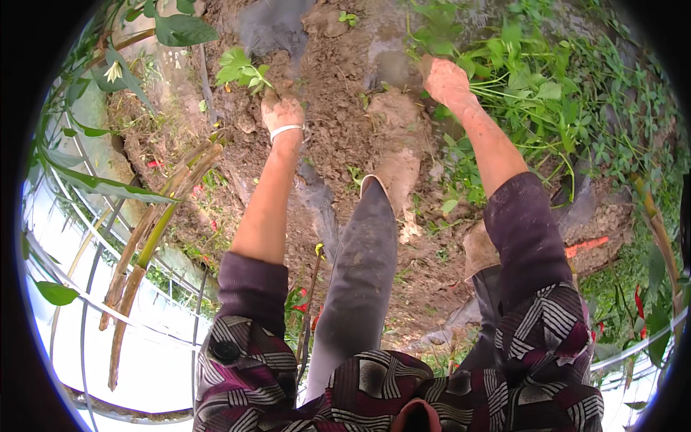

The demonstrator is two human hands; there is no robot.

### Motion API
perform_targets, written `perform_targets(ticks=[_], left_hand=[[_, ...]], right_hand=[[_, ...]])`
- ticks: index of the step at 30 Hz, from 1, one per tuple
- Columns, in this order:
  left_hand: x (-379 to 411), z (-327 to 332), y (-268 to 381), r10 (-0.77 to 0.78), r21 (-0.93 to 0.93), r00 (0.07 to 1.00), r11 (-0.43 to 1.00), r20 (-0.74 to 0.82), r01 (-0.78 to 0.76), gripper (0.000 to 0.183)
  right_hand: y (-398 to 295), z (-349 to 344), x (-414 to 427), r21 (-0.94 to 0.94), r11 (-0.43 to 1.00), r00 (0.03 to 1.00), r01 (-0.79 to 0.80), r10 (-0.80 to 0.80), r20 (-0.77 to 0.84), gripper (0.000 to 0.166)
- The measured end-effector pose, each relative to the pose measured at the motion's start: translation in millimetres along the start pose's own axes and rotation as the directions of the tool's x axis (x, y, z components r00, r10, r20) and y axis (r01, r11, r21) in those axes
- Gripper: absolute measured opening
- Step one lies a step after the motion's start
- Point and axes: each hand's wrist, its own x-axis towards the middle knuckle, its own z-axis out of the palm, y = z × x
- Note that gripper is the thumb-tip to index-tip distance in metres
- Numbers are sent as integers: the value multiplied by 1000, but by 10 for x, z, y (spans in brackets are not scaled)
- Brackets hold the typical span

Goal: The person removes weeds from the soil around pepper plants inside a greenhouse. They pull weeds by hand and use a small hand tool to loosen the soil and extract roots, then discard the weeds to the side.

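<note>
My left hand (283,112), muddy and with a white band at the wrist, is down at the soil with its fingers at the base of a small leafy green seedling (243,70). Whether the fingers grip its stem cannot be made out. Over at the right, my right hand (447,81) is closed on the thin stems of a bunch of leafy green plants (518,81), whose leaves spread out to the right of the fist. Brown, clumpy soil (334,97) lies between the two hands.
My muddy boots (399,156) stand in the soil. Dark plastic film (318,200) shows through the dirt. Dense low greenery (610,108) grows at the right. Cut stalks (156,232) and a white-flowered pepper plant (113,71) are at the left. Red peppers (639,305) hang at the lower right.
</note>
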Motion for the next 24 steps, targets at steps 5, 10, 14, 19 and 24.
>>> perform_targets(ticks=[5, 10, 14, 19, 24], left_hand=[[-613, -158, 1531, -198, -642, 942, 692, 271, 330, 18], [-1485, -83, 2342, -419, -585, 671, 333, 611, 740, 25], [-1974, -75, 2559, -375, -489, 557, 266, 741, 831, 31], [-1975, 250, 2484, -200, -524, 552, 180, 809, 833, 43], [-1682, 214, 2248, -395, -641, 651, 178, 648, 747, 26]], right_hand=[[847, -53, -626, 29, 947, 867, 319, -279, -413, 12], [1448, -664, -1653, 598, 780, 893, -186, 388, -228, 26], [1181, -957, -2182, 417, 908, 848, -32, 246, -469, 22], [461, -966, -2190, 314, 944, 927, 105, 22, -375, 14], [54, -1077, -1767, 274, 874, 910, 402, -349, -222, 17]])
